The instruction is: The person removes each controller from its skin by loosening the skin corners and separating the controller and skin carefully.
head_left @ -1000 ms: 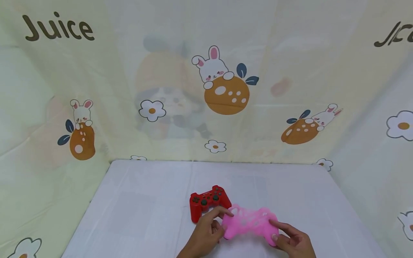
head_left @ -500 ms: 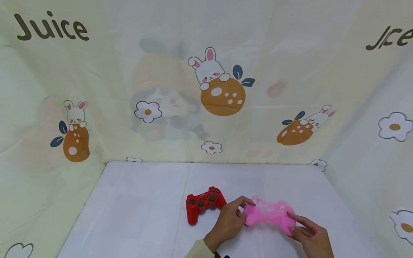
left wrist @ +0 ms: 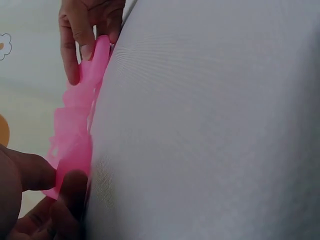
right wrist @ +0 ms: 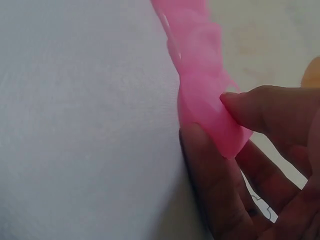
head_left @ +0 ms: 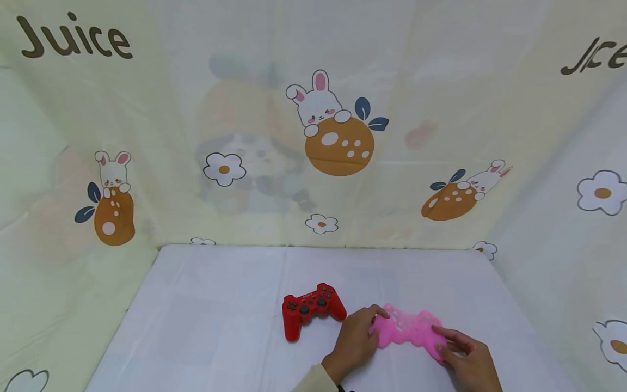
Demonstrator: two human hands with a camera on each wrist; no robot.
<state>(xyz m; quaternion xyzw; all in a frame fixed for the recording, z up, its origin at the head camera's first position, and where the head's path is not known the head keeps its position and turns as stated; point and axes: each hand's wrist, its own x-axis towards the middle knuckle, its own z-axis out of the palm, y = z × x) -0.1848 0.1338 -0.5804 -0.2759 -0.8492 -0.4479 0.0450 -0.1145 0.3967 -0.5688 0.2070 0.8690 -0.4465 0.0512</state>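
Observation:
A pink translucent silicone controller cover [head_left: 406,329], with cut-out holes in its face, lies low along the white tabletop in the head view. My left hand [head_left: 356,338] pinches its left grip end. At the opposite end, my right hand [head_left: 467,356] has the other grip between thumb and fingers. The right wrist view shows the soft cover [right wrist: 202,65] between the thumb and fingers of the right hand [right wrist: 260,150]. Just left of the left hand, a red game controller [head_left: 292,318] with dark thumbsticks rests face up.
White cloth covers the table [head_left: 206,316]. Behind it and along both sides hangs a pale curtain [head_left: 392,201] printed with rabbits, oranges and flowers, meeting the table's back edge.
Both hands have carried the pink cover to the right, away from the red controller, then lowered it toward the tabletop. The red controller stays in place while the head view shifts slightly.

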